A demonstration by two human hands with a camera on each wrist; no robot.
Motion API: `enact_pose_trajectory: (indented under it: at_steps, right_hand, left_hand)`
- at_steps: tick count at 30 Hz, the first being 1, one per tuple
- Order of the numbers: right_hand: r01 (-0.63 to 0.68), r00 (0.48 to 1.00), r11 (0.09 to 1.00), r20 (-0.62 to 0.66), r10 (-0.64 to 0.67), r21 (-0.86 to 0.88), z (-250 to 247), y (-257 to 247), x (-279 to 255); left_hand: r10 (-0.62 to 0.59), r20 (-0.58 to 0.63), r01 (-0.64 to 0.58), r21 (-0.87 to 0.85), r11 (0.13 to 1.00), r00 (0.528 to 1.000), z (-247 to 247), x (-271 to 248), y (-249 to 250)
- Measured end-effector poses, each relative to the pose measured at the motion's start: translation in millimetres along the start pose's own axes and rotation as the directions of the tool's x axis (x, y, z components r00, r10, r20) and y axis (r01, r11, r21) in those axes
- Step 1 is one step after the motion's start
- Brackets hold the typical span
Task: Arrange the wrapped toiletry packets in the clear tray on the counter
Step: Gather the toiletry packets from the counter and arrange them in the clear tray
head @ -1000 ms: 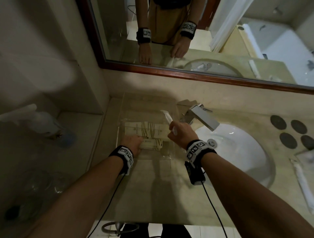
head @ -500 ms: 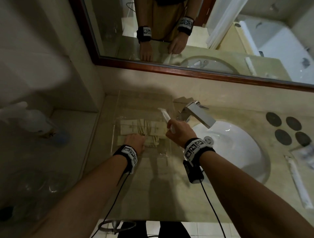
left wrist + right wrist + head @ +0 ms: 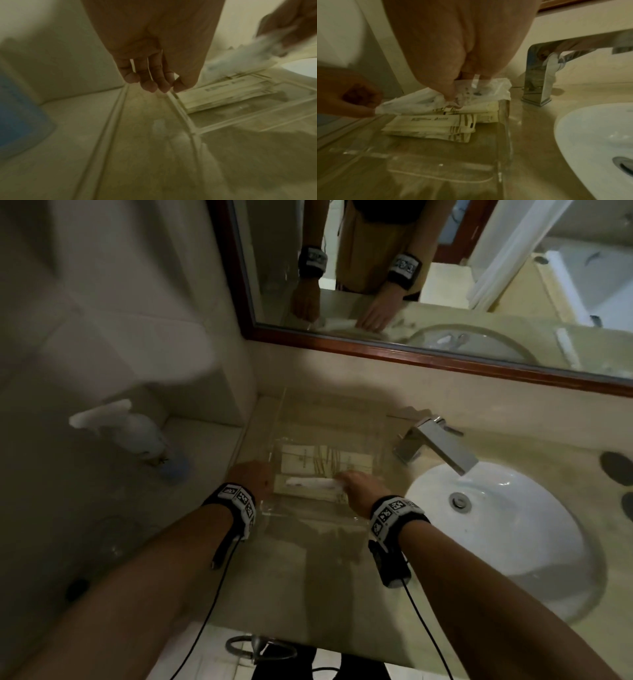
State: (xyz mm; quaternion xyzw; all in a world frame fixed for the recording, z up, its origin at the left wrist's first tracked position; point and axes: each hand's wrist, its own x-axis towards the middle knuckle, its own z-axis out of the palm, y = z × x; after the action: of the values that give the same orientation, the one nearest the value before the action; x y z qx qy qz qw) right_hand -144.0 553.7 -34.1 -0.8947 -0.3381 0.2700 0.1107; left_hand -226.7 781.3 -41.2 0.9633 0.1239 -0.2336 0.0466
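A clear tray (image 3: 274, 508) stands on the counter left of the sink, with several cream wrapped packets (image 3: 325, 462) stacked inside. My right hand (image 3: 344, 479) pinches a white plastic-wrapped packet (image 3: 310, 482) that lies across the front cream packets. The right wrist view shows the thumb and fingers of that hand (image 3: 455, 100) pressing the white packet (image 3: 419, 102) onto the stack (image 3: 433, 125). My left hand (image 3: 253, 474) is at the tray's left wall, holding nothing. Its fingers (image 3: 150, 83) hang relaxed, tips at the tray rim (image 3: 185, 117).
A chrome faucet (image 3: 431, 445) and white sink (image 3: 496, 525) lie right of the tray. A spray bottle (image 3: 137, 433) stands on the lower ledge to the left. Dark round pads (image 3: 616, 463) sit far right. A mirror (image 3: 411, 268) runs along the wall behind.
My right hand brought the white packet down from above the tray onto the cream packets. My left hand slid from the packets out to the tray's left edge.
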Motion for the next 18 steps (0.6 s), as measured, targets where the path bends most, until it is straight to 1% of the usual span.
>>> enact_pose_trajectory:
  at_steps: [4,7,9,12,15,18]
  right_hand:
    - [0.017,0.99,0.999,0.142,-0.01,-0.046,21.8,-12.0,9.8]
    - [0.015,0.98,1.0,0.198,-0.013,-0.008,35.4,-21.4,13.5]
    - [0.008,0.979,1.0,0.201,-0.011,0.016,42.0,-23.3,13.7]
    - [-0.001,0.985,1.0,0.173,0.002,-0.001,48.4,-20.7,13.0]
    - [0.037,0.988,0.998,0.154,-0.029,-0.05,50.0,-16.9,9.6]
    - [0.078,0.99,0.996,0.12,-0.073,-0.044,49.3,-15.6,7.0]
  left_hand:
    - [-0.046,-0.04,0.046,-0.001,0.999,0.998,0.9,-7.7,-10.5]
    - [-0.054,-0.043,0.054,-0.001,0.999,0.998,4.1,-9.8,-11.9]
    - [-0.04,-0.045,0.039,-0.016,0.999,0.998,7.0,-9.3,-12.9]
    - [-0.015,-0.053,0.013,-0.038,0.999,0.998,8.4,-8.0,-11.7]
    - [0.003,-0.052,-0.006,-0.042,0.999,0.999,4.4,-7.5,-7.3]
    - [0.016,-0.072,-0.02,-0.061,0.998,0.997,1.5,-4.6,-2.5]
